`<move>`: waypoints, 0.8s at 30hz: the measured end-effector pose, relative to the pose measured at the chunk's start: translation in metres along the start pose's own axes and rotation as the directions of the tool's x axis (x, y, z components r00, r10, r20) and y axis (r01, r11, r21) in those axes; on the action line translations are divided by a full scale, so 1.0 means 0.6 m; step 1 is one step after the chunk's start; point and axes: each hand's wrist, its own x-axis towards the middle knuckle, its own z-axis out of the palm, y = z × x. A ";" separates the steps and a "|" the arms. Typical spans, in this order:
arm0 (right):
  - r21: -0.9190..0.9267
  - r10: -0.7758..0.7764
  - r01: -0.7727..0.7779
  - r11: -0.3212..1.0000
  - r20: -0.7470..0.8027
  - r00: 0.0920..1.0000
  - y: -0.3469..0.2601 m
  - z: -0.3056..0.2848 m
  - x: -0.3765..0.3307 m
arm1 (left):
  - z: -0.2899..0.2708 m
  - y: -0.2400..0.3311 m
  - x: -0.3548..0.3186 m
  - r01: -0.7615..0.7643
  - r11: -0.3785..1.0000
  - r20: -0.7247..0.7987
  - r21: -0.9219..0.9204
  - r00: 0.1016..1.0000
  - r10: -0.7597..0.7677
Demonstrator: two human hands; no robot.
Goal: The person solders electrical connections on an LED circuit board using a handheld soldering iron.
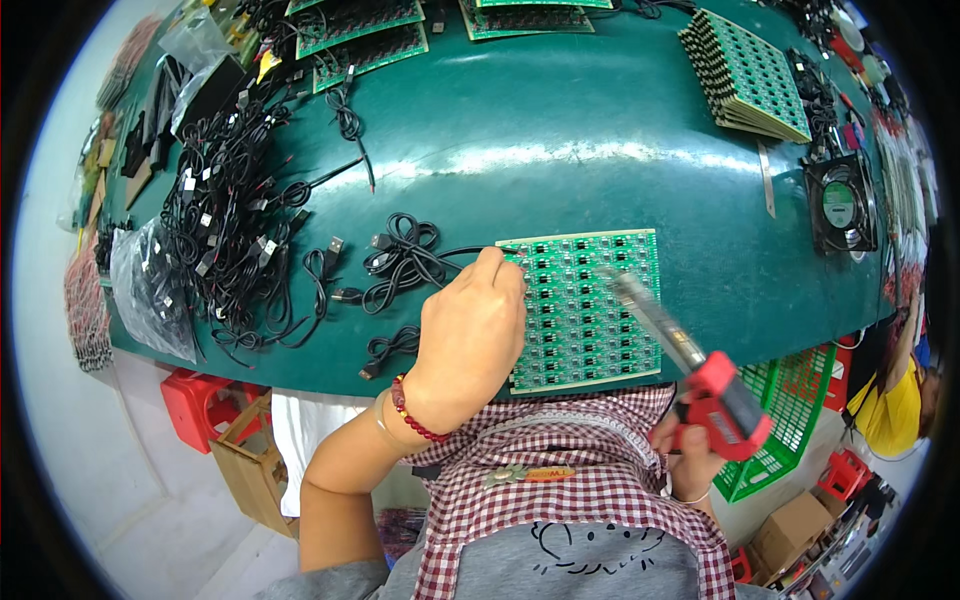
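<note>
A green circuit board panel (pixel 592 310), covered in rows of small black parts, lies in front of me. My left hand (pixel 475 325) is closed in a pinch at its upper left edge, on the end of a black USB cable (pixel 410 260) whose coil rests just left of the panel. The wire end itself is hidden by my fingers. Below the panel's right side, my right hand (pixel 690 460) is closed around the red and black handle of a soldering gun (pixel 722 400). Its metal barrel is blurred and slants over the panel's right half; I cannot tell whether the tip touches.
A tangled heap of black USB cables (pixel 225 220) fills the left of the green table (pixel 500 120). Panels are stacked at the back right (pixel 750 80) and back left (pixel 365 55). A black fan (pixel 840 205) stands at the right edge; a green basket (pixel 780 420) is below.
</note>
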 end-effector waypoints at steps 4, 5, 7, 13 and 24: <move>0.092 -0.356 0.422 0.902 -0.396 0.847 -0.042 -0.049 0.042 | -0.001 0.010 0.005 0.024 1.000 0.004 0.010 1.000 -0.024; 0.042 -0.409 0.493 0.869 -0.500 0.764 -0.053 -0.068 0.046 | 0.000 0.009 0.006 0.011 1.000 -0.004 -0.014 1.000 -0.011; 0.026 -0.466 0.580 0.814 -0.564 0.681 -0.078 -0.121 0.050 | 0.000 0.010 0.010 -0.014 0.999 -0.006 -0.044 1.000 0.014; -0.152 -0.553 0.716 0.682 -0.747 0.368 -0.111 -0.229 0.105 | -0.016 0.019 0.001 0.029 1.000 0.016 0.007 0.999 -0.029; -0.238 -0.445 0.568 0.788 -0.858 0.257 -0.085 -0.259 0.148 | -0.010 0.016 0.005 0.027 1.000 0.045 -0.010 0.999 -0.027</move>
